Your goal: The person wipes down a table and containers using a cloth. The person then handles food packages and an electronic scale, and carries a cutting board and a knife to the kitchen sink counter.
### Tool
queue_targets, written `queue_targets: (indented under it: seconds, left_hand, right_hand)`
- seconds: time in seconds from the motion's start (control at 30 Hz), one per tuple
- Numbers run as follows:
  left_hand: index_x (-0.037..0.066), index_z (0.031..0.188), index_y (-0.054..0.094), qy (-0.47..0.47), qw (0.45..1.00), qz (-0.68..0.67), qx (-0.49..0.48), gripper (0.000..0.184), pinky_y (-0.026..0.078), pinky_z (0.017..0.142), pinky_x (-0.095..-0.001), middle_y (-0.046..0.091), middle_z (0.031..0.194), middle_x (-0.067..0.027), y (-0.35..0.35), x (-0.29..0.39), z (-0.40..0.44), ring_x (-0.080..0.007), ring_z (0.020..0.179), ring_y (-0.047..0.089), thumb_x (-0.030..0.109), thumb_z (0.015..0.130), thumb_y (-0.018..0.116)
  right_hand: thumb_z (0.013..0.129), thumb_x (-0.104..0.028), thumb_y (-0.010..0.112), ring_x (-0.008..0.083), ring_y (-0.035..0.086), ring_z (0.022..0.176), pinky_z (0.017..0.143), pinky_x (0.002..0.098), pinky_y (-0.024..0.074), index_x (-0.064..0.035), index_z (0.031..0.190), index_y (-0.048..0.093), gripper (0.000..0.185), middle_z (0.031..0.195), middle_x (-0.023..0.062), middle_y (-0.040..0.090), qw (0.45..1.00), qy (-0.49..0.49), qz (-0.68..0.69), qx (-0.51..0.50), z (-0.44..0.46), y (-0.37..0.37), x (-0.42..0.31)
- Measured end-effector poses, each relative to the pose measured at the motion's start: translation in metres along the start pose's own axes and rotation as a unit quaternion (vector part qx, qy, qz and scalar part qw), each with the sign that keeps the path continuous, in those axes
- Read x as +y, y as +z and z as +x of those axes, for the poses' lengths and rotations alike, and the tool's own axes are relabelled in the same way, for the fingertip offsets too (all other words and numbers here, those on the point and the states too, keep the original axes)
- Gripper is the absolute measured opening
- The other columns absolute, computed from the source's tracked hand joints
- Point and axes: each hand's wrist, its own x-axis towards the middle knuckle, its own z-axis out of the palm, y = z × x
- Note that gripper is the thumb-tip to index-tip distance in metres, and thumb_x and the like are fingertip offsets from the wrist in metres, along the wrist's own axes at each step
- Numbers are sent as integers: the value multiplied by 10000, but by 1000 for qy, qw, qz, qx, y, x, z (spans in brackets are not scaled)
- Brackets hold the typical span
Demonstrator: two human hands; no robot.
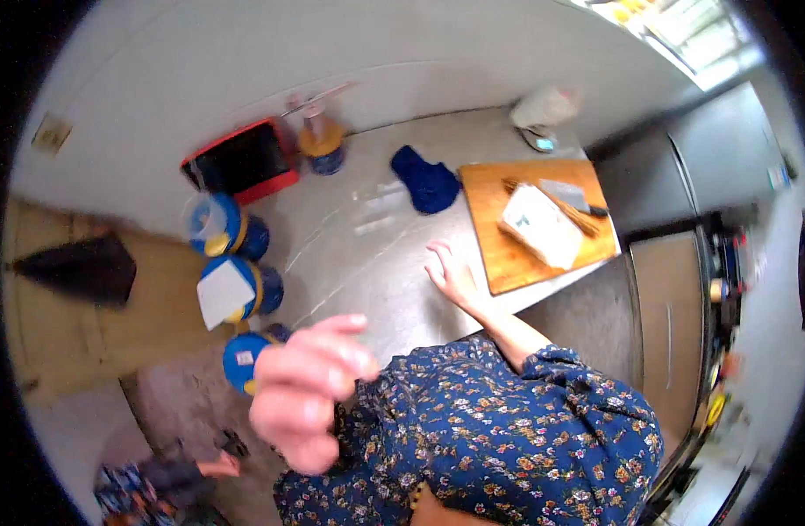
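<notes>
My left hand [306,386] is raised close to the camera, slightly blurred, its fingers loosely bent and apart with nothing visible in them. Over the grey table [359,272], my right hand [453,279] reaches out with its fingers spread, holding nothing; whether it touches the surface I cannot tell. Just to its right lies a wooden cutting board [481,232]. On the board are a white package [538,230], a brown bundle of long thin pieces [583,221] partly beneath it, and a cleaver [565,193] with a dark handle. A dark blue cloth item [429,182] rests beyond my right hand.
Blue containers [240,355] line the left table edge, one with a white sheet [225,294] on top. A red-framed screen [245,162] and a yellow-lidded jar [322,145] stand by the wall. A white bag [543,107] sits back right. Another person [148,491] is lower left.
</notes>
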Motion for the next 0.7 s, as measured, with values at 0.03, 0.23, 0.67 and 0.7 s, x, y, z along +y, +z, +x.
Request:
queue_targets:
  seconds: [0.03,0.23,0.67,0.7]
  left_hand:
    - [112,1077,571,18,998,-54,-13,247,398,917,-606,526,1059,-172,14,2,16,-340,921,596,126,832,602]
    - [325,1148,579,124,932,-247,-233,293,357,924,-647,479,1019,-66,67,-33,79,-313,932,537,297,860,628]
    - [329,1044,594,167,936,-275,-142,349,408,913,-556,491,907,-118,244,-148,115,-281,834,533,51,923,423]
    - [327,1042,593,155,942,-267,-131,345,405,916,-556,488,905,-117,252,-156,118,-281,833,533,51,925,423]
  right_hand:
    - [765,-110,653,362,503,1067,949,415,399,-32,1125,543,384,1123,181,540,999,53,11,-6,-16,-14,1]
    - [768,-107,660,345,512,1069,935,415,405,-18,1102,561,359,1114,174,557,980,73,-105,152,-63,-98,23]
    - [776,-116,662,322,470,1148,997,410,375,-5,1201,496,469,1189,169,516,945,-28,-218,241,85,-305,200]
    - [765,-106,673,328,458,1164,1013,418,361,-14,1227,474,511,1218,172,502,941,-57,-231,243,109,-322,217]
